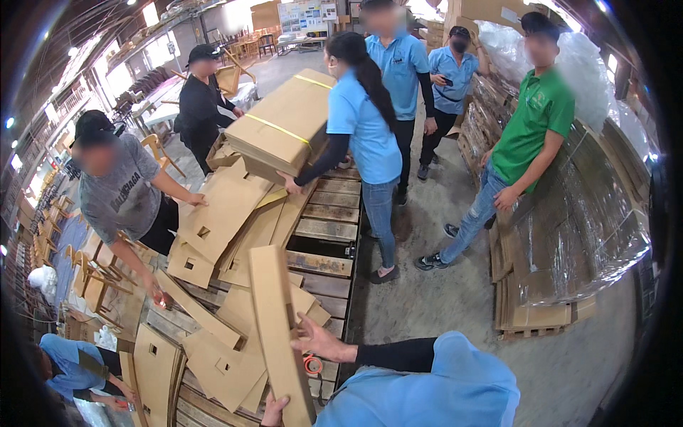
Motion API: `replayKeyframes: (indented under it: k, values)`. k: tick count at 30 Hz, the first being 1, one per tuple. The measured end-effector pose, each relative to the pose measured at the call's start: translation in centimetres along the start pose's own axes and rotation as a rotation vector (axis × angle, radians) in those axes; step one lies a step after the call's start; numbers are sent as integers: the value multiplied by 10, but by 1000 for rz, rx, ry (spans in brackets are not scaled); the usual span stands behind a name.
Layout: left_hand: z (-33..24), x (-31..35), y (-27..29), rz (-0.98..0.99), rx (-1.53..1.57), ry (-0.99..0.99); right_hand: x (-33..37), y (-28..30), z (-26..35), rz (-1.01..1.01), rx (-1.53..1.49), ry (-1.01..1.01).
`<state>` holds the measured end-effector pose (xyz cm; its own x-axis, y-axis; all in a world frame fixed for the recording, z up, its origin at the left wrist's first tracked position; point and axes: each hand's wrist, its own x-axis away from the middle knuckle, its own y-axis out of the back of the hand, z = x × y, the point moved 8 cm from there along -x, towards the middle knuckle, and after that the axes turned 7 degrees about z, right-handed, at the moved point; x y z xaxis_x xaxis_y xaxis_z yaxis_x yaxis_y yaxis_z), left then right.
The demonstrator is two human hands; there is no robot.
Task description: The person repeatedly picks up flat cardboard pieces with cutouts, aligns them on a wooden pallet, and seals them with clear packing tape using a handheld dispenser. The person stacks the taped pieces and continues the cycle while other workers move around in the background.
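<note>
A long, narrow folded cardboard piece (274, 320) stands tilted upright in front of me. My left hand (274, 410) grips its lower end, thumb on the near face, the other fingers mostly hidden. Beside its right edge, my right hand (324, 340) is open with fingers spread, close against or touching the board. Flat cardboard sheets with small square cutouts (220, 366) lie loosely overlapped behind and left of it on a slatted wooden platform (331, 245). An orange ring-shaped item (312, 364) sits below my right hand.
A person in blue (366, 142) and one in black (203, 107) hold a strapped cardboard stack (284, 121). Someone in grey (128, 192) touches sheets at left. Another person in blue (71, 366) works at lower left. Wrapped cardboard pallets (576, 220) stand right, near a person in green (537, 121).
</note>
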<state>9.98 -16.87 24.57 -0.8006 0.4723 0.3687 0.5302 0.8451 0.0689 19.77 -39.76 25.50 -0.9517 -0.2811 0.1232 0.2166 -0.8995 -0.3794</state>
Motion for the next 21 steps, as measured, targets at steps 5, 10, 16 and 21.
replayKeyframes:
  k: [5,10,16,21]
  values:
    - [-21,-28,-46,-21,188,-88,23,17,24,-242,-216,27]
    - [-13,-29,-70,-49,-199,133,34,48,20,-304,-182,26]
    - [-39,-42,-90,-123,11,-159,42,64,25,-309,-241,153]
    - [-42,-47,-84,1,-103,-115,66,60,52,-367,-325,213]
